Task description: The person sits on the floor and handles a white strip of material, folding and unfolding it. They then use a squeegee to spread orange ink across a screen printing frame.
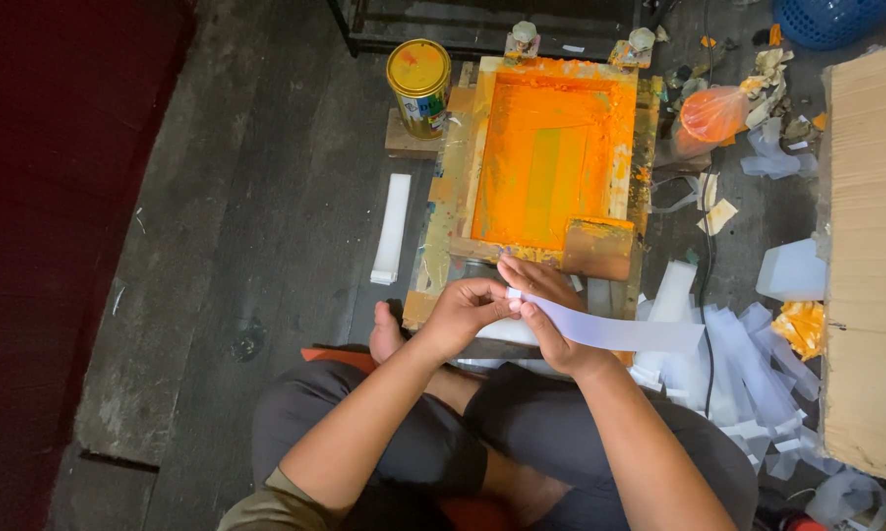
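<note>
My left hand (pixel 465 310) and my right hand (pixel 541 313) meet in front of me, both pinching one end of a long white paper strip (pixel 625 334) that runs out to the right. Just beyond my hands lies a wooden screen-printing frame (pixel 450 211) with bright orange ink over its mesh (pixel 546 162). A wooden squeegee (pixel 598 248) smeared with orange rests on the frame's near right corner. I sit cross-legged on the dark floor, one bare foot (pixel 385 334) showing at the left.
A yellow-lidded tin can (pixel 419 84) stands at the frame's far left. A stack of white strips (pixel 392 228) lies left of the frame. Several loose white strips (pixel 748 369) are piled on the right beside a cardboard sheet (pixel 871 256). An orange-filled plastic bag (pixel 713 113) sits far right.
</note>
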